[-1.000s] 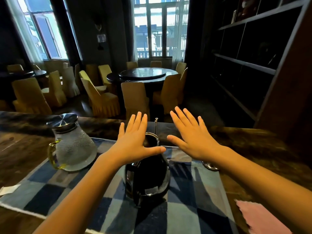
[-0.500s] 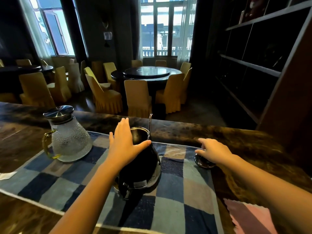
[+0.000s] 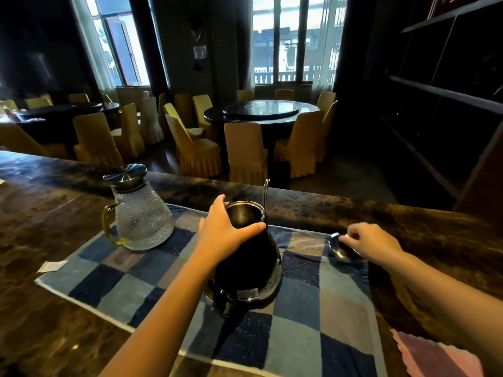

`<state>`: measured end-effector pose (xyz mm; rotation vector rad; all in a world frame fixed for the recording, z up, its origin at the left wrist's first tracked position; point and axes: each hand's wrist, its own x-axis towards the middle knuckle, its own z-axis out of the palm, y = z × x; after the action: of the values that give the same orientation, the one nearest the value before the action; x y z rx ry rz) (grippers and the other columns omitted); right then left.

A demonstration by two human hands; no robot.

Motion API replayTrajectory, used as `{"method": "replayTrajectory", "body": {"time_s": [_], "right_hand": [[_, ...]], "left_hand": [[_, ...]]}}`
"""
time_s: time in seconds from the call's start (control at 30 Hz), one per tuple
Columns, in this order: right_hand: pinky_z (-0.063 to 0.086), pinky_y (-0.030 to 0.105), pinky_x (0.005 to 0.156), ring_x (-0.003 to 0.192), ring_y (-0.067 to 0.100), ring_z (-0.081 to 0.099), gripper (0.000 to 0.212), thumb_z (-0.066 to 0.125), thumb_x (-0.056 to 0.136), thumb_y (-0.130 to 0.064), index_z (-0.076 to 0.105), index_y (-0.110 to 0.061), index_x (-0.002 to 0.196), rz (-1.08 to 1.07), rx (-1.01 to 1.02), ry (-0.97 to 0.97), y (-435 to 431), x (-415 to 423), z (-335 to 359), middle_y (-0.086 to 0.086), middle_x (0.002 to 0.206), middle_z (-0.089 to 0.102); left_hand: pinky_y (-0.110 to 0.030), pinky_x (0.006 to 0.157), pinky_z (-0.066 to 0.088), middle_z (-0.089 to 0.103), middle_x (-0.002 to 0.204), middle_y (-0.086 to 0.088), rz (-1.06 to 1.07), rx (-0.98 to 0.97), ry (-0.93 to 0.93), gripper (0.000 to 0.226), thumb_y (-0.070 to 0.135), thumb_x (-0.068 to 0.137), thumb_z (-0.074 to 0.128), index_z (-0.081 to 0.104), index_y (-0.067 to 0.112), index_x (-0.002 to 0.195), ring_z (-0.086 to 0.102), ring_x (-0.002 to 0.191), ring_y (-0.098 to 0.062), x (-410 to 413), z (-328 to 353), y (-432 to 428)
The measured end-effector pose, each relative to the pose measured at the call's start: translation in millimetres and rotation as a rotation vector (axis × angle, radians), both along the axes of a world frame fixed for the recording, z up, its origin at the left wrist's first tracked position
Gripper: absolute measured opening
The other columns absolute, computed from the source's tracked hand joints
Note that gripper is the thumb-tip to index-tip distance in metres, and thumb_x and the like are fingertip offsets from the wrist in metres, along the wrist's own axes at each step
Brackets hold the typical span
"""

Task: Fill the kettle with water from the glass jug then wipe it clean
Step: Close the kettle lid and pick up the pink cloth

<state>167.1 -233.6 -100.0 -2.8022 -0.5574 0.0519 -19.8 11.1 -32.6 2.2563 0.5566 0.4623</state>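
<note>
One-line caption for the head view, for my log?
Left hand grips the open kettle while right hand pinches its lid on the mat; capped jug stands left.

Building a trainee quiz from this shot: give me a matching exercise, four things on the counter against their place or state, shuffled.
1 glass jug
2 kettle
3 kettle lid
4 pink cloth

A pinched by the right hand, at the right edge of the checked mat
B lies off the mat, lower right of the view
C gripped at its neck by the left hand
D stands upright at the mat's left end

Pairs: 1-D, 2-C, 3-A, 4-B.
</note>
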Motion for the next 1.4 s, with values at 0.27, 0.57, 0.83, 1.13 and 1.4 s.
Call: {"method": "replayTrajectory", "body": {"time_s": [0.27,0.57,0.83,1.13,1.4], "right_hand": [[0.036,0.015,0.054,0.061,0.005,0.051,0.032,0.059,0.092,-0.033,0.06,-0.01,0.07,0.551,0.381,-0.082,101,-47,121,-0.001,0.067,0.059],[0.035,0.02,0.054,0.062,0.009,0.052,0.027,0.06,0.091,-0.04,0.057,-0.022,0.072,0.771,-0.005,-0.098,173,-77,139,-0.006,0.067,0.056],[0.031,0.02,0.051,0.06,0.005,0.047,0.028,0.058,0.092,-0.037,0.053,-0.024,0.069,0.8,-0.18,-0.128,177,-83,143,-0.01,0.065,0.05],[0.035,0.018,0.054,0.058,0.005,0.05,0.026,0.057,0.093,-0.032,0.06,-0.021,0.071,0.808,-0.104,-0.004,176,-80,132,-0.008,0.063,0.054],[0.035,0.017,0.054,0.057,0.004,0.05,0.03,0.053,0.094,-0.038,0.058,-0.021,0.071,0.741,-0.04,0.04,176,-80,120,-0.008,0.063,0.054]], "left_hand": [[-0.031,0.104,0.036,0.041,0.143,-0.007,0.011,-0.078,-0.071,0.103,0.038,0.064,0.082,0.021,0.014,0.144,0.044,0.129,-0.022,-3,0,0],[-0.037,0.104,0.04,0.04,0.146,-0.008,0.04,-0.121,-0.077,0.111,0.041,0.064,0.081,0.009,0.018,0.146,0.044,0.131,-0.024,-7,-2,0],[-0.03,0.096,0.041,0.044,0.143,-0.003,0.019,-0.041,-0.072,0.1,0.046,0.066,0.078,0.022,0.016,0.143,0.047,0.127,-0.02,-5,-5,1],[-0.038,0.094,0.048,0.048,0.138,-0.004,0.005,0.007,-0.077,0.096,0.047,0.065,0.076,0.026,0.015,0.141,0.051,0.122,-0.02,-2,-7,3],[-0.042,0.098,0.047,0.045,0.141,-0.004,-0.003,0.0,-0.077,0.102,0.049,0.064,0.076,0.023,0.016,0.144,0.049,0.125,-0.02,-1,-8,4]]}}
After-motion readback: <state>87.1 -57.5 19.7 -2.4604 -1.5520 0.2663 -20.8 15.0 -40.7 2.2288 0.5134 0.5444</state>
